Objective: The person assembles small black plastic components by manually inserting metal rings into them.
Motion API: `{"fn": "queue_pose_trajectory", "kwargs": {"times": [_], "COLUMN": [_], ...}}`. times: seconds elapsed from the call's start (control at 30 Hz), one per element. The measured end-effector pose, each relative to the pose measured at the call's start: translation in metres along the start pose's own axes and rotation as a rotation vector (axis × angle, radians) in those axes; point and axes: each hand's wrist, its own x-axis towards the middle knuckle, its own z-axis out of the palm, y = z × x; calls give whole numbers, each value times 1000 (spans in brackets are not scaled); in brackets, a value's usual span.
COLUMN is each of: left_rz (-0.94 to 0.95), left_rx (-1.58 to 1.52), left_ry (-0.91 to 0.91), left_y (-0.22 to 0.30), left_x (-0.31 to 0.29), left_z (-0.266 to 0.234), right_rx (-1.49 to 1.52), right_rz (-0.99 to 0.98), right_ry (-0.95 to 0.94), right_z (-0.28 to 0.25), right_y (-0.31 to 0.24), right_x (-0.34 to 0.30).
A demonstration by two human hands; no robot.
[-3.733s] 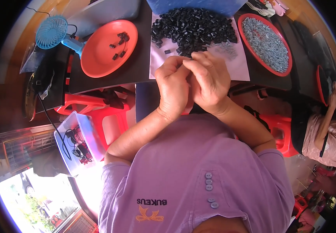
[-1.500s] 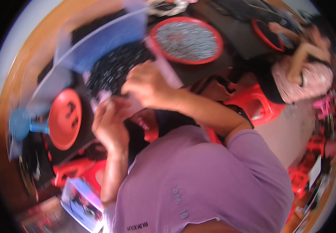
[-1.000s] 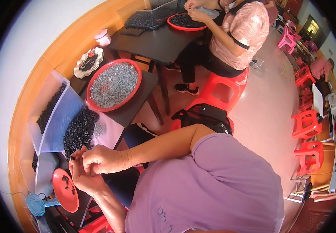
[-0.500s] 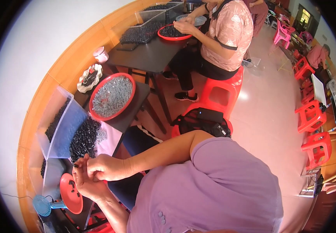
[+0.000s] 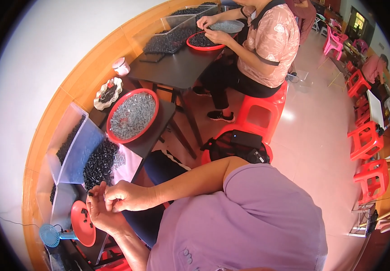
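My left hand (image 5: 106, 217) is raised with its palm up beside the pile of small black plastic parts (image 5: 99, 163). A small black part (image 5: 90, 194) shows at its fingertips. Just over the left palm is my right hand (image 5: 134, 196), its fingers curled and thumb pinched in. Whatever lies in that pinch is too small to make out. Below and left of the hands, a red plate (image 5: 78, 226) carries several black parts. Small clear pieces (image 5: 119, 160) lie on a pink sheet (image 5: 129, 162) beside the black pile.
A red-rimmed bowl (image 5: 155, 116) of small clear pieces stands beyond my hands. Nearby are a clear bin (image 5: 75, 149), a scalloped dish (image 5: 99, 103), a pink cup (image 5: 121, 67) and a blue fan (image 5: 49, 235). A co-worker (image 5: 271, 49) sits on a red stool (image 5: 265, 110) farther off.
The view has shifted slightly. My right hand has drawn a little to the right over the left palm, while the left keeps its pose. The co-worker's hands have moved apart slightly.
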Motion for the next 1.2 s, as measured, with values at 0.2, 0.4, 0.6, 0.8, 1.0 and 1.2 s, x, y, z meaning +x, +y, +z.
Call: {"fn": "queue_pose_trajectory", "kwargs": {"times": [0.2,0.4,0.6,0.8,1.0,1.2], "left_rz": [-27,-37,-68,-96,-94,-112], "left_rx": [9,22,24,30,-4,-59], "left_ry": [33,37,86,155,82,58], "left_y": [2,-4,-15,-31,-40,-48], "left_x": [-7,-2,7,22,47,60], "left_z": [5,12,5,-12,-27,-27], "right_rx": [139,34,328,26,-376,-356], "right_rz": [257,136,376,94,-187,-127], "right_ry": [-37,-36,-70,38,62,77], "right_z": [-6,-13,-18,-10,-7,-17], "right_y": [-4,-1,20,53,73,73], "right_x": [2,-5,0,8,19,30]}}
